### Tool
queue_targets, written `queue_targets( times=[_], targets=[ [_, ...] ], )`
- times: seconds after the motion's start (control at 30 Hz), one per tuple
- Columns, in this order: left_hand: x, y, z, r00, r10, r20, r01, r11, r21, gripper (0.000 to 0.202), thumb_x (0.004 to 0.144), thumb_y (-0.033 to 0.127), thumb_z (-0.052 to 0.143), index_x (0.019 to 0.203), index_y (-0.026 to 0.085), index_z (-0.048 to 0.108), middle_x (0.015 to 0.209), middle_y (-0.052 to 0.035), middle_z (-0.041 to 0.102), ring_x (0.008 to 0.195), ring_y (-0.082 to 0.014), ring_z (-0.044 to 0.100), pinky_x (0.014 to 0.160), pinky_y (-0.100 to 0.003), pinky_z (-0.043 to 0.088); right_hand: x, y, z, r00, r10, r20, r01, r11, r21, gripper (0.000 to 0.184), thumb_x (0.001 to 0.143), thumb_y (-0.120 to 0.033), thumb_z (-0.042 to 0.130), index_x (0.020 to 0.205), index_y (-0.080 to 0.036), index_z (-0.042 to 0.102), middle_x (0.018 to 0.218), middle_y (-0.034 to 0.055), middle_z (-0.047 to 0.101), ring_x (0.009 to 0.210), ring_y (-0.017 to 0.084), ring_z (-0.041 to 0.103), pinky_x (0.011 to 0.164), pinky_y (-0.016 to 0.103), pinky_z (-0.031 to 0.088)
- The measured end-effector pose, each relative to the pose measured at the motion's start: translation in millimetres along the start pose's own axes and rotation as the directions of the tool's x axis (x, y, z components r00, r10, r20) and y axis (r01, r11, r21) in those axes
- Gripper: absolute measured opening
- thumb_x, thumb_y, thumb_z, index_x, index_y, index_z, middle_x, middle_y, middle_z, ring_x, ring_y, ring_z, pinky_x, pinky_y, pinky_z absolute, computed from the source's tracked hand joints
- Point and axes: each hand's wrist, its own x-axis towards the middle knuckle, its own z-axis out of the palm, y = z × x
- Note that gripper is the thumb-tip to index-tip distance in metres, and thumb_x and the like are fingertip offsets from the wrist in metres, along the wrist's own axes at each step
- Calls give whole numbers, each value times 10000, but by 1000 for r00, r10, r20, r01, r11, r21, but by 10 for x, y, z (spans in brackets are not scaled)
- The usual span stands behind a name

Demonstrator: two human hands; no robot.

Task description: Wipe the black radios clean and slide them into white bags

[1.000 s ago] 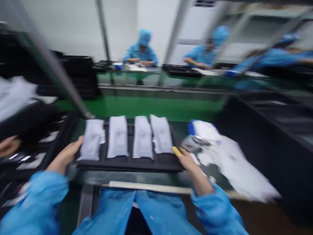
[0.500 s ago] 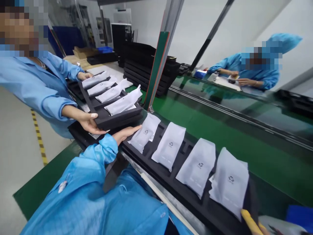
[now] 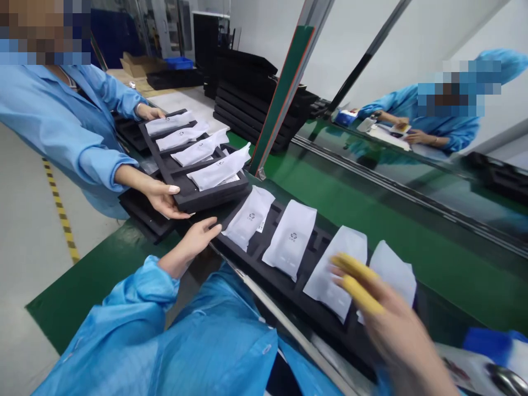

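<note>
A black foam tray (image 3: 284,269) lies in front of me with several white pouches in its slots, each printed with a small dark logo. My left hand (image 3: 196,237) is at the tray's left end, fingers stretched out and apart, holding nothing; its fingertips are close to the leftmost pouch (image 3: 248,217). Above the right part of the tray is my right hand (image 3: 379,302), blurred, with yellow finger covers. Its fingers are extended over a pouch (image 3: 340,250) and hold nothing I can see. It partly hides the rightmost pouch (image 3: 394,269).
At left a co-worker's hands (image 3: 160,195) hold a second black tray (image 3: 181,198) of white pouches. A metal post (image 3: 284,93) rises beyond my tray. Stacked black trays (image 3: 245,104) stand behind. Another person (image 3: 449,121) works across the green conveyor (image 3: 330,187).
My right hand has come from the tray's right end up and left over the pouches. My left hand has drawn back from the leftmost pouch. The view has shifted slightly.
</note>
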Motion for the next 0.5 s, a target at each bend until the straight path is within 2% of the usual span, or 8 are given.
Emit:
queue_targets(
  times=[0.03,0.1,0.13,0.17,0.23,0.33,0.43,0.5],
  targets=[
    [-97,21,-66,1000,-1,2,1,1000,-4,587,602,530,791,1063,177,706,1304,-118,641,1270,-320,543,1103,-428,375,42,-191,328,976,30,214,-47,996,74,718,500,-617,780,1108,-270,620,1203,113,665,1130,303,630,1049,479,472],
    [-281,111,-213,1000,3,23,-2,1000,-2,581,574,569,798,1012,194,726,1187,-99,709,1179,-316,610,1061,-444,426,174,-461,978,853,78,516,-205,959,193,651,491,-569,819,1004,-217,627,1089,116,697,1016,265,676,1023,450,492],
    [-364,178,-298,999,10,37,-10,1000,-1,564,563,583,802,972,200,739,1111,-93,738,1116,-315,645,1034,-455,454,255,-545,1282,801,92,592,-275,934,228,577,527,-530,824,949,-195,619,1040,119,699,979,244,685,1011,426,501],
    [-438,256,-394,998,27,50,-27,1000,-4,545,561,596,802,936,204,749,1046,-89,754,1058,-312,671,1006,-464,478,339,-605,1563,779,108,617,-327,911,253,480,596,-499,804,895,-182,603,1000,120,696,950,224,689,992,406,512],
    [-547,438,-615,995,88,38,-87,996,-35,513,578,612,797,890,206,760,981,-91,764,982,-303,698,969,-469,511,500,-675,2044,810,172,560,-416,842,343,357,699,-436,752,844,-173,559,934,128,681,911,217,693,936,388,538],
    [-566,747,-997,972,215,-96,-223,971,-86,485,558,629,809,799,211,759,875,-84,767,899,-296,717,940,-477,539,682,-726,2536,859,177,480,-400,818,414,270,784,-408,661,886,-192,535,939,95,673,915,186,673,880,338,556],
    [-352,1040,-1354,912,319,-257,-347,935,-69,432,539,609,822,718,228,726,788,-49,749,893,-311,718,936,-507,541,787,-769,2775,898,160,410,-359,805,472,226,823,-397,589,955,-217,550,932,52,683,914,169,651,819,315,572],
    [-77,1179,-1512,893,325,-311,-346,938,-14,331,618,529,792,757,240,710,838,-31,743,999,-311,700,969,-494,520,825,-815,2833,913,166,373,-349,791,503,214,804,-351,606,974,-229,558,858,29,686,871,172,648,761,316,583]
  ],
)
